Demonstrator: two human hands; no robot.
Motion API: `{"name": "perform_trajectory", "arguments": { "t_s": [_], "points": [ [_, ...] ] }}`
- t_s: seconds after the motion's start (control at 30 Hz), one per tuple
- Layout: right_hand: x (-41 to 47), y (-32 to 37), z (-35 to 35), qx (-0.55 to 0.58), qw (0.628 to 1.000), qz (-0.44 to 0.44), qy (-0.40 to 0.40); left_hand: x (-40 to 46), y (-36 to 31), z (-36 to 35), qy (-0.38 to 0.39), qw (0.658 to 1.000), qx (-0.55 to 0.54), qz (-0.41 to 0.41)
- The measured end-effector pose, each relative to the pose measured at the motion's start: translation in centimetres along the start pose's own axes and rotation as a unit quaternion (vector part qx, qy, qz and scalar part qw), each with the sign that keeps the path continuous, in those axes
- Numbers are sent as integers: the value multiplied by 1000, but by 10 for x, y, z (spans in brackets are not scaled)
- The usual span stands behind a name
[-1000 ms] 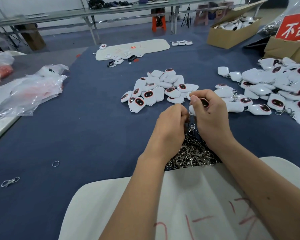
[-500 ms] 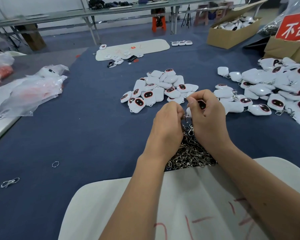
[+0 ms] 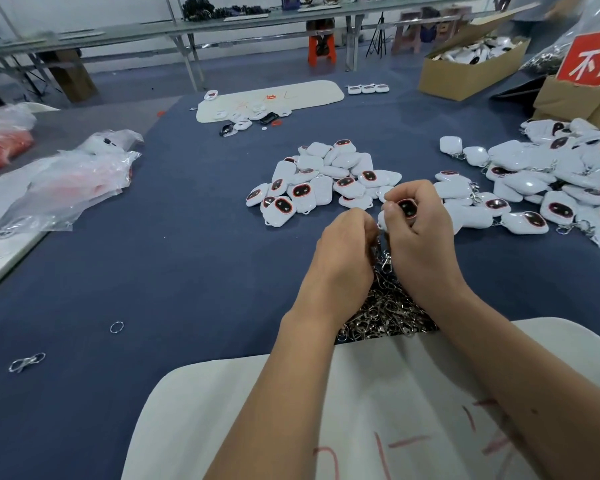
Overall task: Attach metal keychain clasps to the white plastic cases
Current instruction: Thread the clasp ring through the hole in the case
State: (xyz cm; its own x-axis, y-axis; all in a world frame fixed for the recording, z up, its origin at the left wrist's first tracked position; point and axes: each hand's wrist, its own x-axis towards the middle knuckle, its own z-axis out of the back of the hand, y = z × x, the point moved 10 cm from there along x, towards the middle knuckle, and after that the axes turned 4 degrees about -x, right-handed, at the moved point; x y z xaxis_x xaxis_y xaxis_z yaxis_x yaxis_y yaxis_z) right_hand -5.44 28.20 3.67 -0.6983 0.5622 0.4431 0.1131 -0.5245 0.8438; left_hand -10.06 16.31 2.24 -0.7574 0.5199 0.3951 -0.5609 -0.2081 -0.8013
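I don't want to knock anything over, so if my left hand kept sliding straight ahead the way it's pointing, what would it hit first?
Probably the white case held in your right hand, just ahead of the left hand. Past it lies the central pile of white cases. Depth is hard to judge here.

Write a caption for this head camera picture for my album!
Two hands fit a metal clasp onto a white plastic case above a clasp pile.

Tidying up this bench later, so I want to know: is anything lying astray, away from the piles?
Yes. A loose ring and a single clasp lie alone on the blue cloth at the near left, well apart from the clasp pile under the hands. Nothing looks damaged.
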Motion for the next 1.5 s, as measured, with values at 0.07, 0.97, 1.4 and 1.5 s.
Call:
{"name": "perform_trajectory", "arguments": {
  "t_s": [0.07,0.97,1.4,1.5],
  "points": [
    [0,1,1,-5,1000,2,-3,0,0,0,0,1000,0,3],
    [-2,-1,-1,-19,1000,10,1,-1,4,3,-27,998,45,28],
    [-4,-26,-25,351,912,-198,74,2,-5,30,-125,988,-65,-58],
    [-6,-25,-27,363,907,-199,81,0,-9,38,-152,984,-42,-80]
  ]
}}
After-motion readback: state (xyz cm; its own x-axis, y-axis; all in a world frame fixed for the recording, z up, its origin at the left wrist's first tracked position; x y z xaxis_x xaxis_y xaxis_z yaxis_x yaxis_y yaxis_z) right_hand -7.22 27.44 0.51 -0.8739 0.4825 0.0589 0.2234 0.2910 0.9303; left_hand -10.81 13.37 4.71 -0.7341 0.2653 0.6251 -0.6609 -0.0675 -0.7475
